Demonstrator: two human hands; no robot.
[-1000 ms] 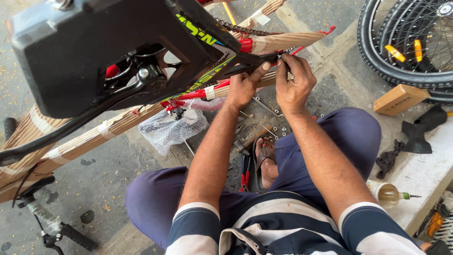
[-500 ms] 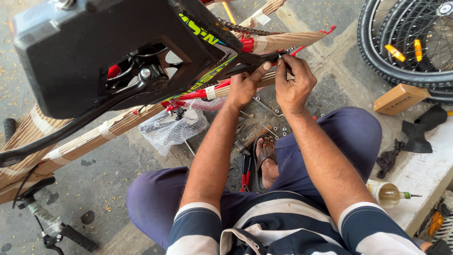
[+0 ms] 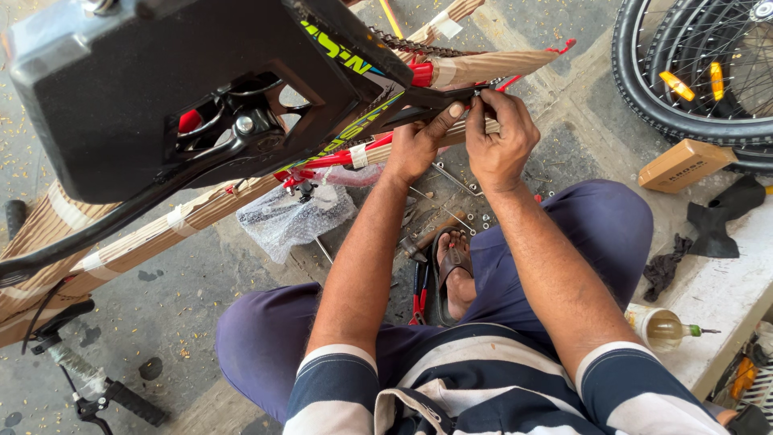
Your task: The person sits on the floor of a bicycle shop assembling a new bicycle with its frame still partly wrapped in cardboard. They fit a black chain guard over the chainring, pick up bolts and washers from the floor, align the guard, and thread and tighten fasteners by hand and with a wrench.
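A bicycle frame point(image 3: 354, 121) wrapped in brown corrugated cardboard lies upside down in front of me, black and red tubes showing. A black pedal point(image 3: 169, 89) on its crank fills the upper left, close to the camera. My left hand point(image 3: 419, 145) grips a black and red frame tube, thumb pressed up on it. My right hand point(image 3: 499, 141) is beside it, fingertips pinched on a small part at the same spot; the part itself is hidden by the fingers.
Bicycle wheels point(image 3: 692, 72) lean at the top right beside a small cardboard box point(image 3: 684, 165). Red-handled pliers point(image 3: 419, 294), a hammer point(image 3: 427, 238), bolts and a plastic bag point(image 3: 290, 217) lie on the concrete floor. An oil bottle point(image 3: 664, 329) rests on a white ledge. Handlebars point(image 3: 88, 379) lie bottom left.
Both hands stay at the same spot on the frame with only slight finger movement. The view has shifted a little.
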